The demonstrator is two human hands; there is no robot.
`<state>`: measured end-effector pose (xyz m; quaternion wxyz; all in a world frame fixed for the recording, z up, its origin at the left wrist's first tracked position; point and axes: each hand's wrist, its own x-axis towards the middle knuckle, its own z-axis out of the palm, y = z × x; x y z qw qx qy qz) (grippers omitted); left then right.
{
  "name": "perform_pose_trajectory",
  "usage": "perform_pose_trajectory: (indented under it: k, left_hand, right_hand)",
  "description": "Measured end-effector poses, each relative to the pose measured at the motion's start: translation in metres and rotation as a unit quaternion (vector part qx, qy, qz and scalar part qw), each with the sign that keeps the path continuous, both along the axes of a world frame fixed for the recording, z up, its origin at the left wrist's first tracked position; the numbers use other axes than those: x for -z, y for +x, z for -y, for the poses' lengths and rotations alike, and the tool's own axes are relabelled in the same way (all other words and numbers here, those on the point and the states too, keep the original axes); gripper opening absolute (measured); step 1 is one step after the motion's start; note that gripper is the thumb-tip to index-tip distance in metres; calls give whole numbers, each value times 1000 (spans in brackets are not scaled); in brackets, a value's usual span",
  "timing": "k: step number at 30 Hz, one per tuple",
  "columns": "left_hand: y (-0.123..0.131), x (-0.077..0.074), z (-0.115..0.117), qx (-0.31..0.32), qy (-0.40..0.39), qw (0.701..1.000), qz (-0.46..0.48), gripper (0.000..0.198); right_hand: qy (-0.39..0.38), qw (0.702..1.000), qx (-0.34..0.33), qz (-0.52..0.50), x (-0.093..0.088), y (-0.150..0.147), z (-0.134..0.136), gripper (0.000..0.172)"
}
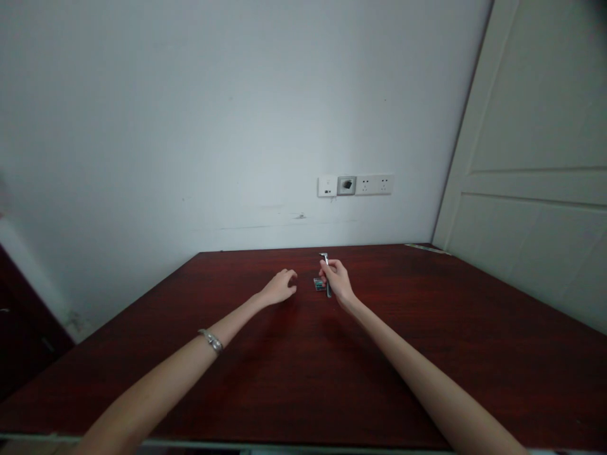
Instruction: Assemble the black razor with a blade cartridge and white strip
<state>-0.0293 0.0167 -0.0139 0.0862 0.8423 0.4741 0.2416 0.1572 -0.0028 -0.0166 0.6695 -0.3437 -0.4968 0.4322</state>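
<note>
My right hand [337, 279] is closed around a slim silver tool [325, 258] with a short head set crosswise at its far end. It looks metallic, but its exact kind is too small to tell. Its lower end shows below my fingers. Just left of that hand lies a small clear-and-green item [318, 284], perhaps a little case, partly hidden by my fingers and the tool. My left hand [281, 287] hovers at or just above the table, left of the small item and apart from it. Its fingers are curved, thumb apart, with nothing between them.
Both arms reach over a dark red-brown wooden table [284, 392]. Behind it stands a pale wall with sockets and switches [355, 185]. A flat light strip [427, 249] lies at the back right corner, near a white panelled door [531, 208]. A silver bracelet [211, 340] circles my left wrist.
</note>
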Motion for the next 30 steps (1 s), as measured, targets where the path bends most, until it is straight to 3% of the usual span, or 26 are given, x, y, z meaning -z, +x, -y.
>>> perform_pose_trajectory:
  k: [4, 9, 14, 20, 27, 30]
  left_hand:
    - [18, -3, -14, -49, -74, 977, 191, 15]
    - [29, 13, -15, -51, -156, 921, 354, 13]
    - [35, 21, -6, 2, -193, 910, 367, 18]
    - [49, 21, 8, 127, -205, 880, 408, 36]
    - [60, 26, 15, 131, -191, 871, 433, 33]
    - [57, 24, 17, 133, -207, 866, 436, 32]
  right_hand:
    - [-35, 999, -19, -5, 2, 2, -4, 30]
    - [-30, 999, -13, 33, 7, 5, -11, 31]
    - [25, 992, 25, 122, 9, 9, -13, 27]
    - [59, 976, 75, 193, 9, 10, -11, 25]
    - [41, 981, 45, 183, 6, 1, -4, 24]
    - [26, 980, -27, 196, -5, 13, -4, 28]
